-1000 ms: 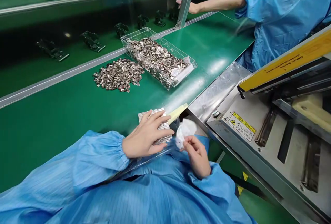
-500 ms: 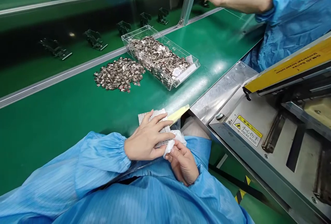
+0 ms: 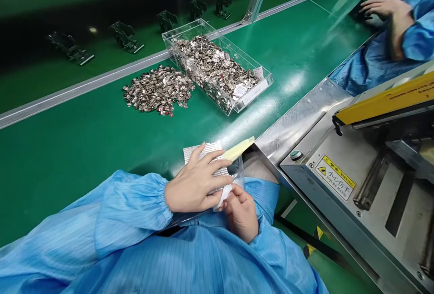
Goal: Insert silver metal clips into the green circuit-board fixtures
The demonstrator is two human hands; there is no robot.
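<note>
Cloth (image 3: 224,195) pinched by right fingers (image 3: 239,192); long axis slants forward-right.

open green table (image 3: 68,163) at left, parts pile (image 3: 158,89) and transparent bin (image 3: 251,95) blocking upper centre, lane between bin and machine (image 3: 378,185) toward upper right, left hand (image 3: 198,183) partly covering silver block (image 3: 191,153)

Tabletop (image 3: 84,149) is smooth, glossy; tray (image 3: 185,32), clr plastic; loose pcs (image 3: 158,90), shiny metal; gridded blk (image 3: 193,153) looks metallic; wad (image 3: 225,192), matt, paper or cloth.

White cloth (image 3: 224,196), earlier apart, now against the left fingers (image 3: 221,181) (a co-worker's hand (image 3: 384,7) now farther right)
</note>
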